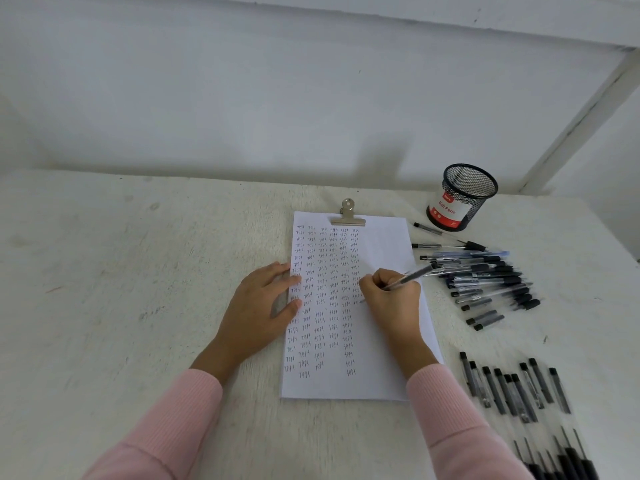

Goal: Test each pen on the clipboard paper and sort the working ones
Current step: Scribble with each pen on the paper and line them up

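Your right hand [391, 296] gripped a ballpoint pen [410, 278], tip on the clipboard paper [384, 244] among the written columns; your left hand [259, 306] lay flat, unclenched, pinning the sheet's left edge.

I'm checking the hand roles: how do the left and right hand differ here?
The left hand lies flat and open at the paper's left edge; the right hand is curled around a pen, writing further right. Both rest on the paper and wear pink sleeves.
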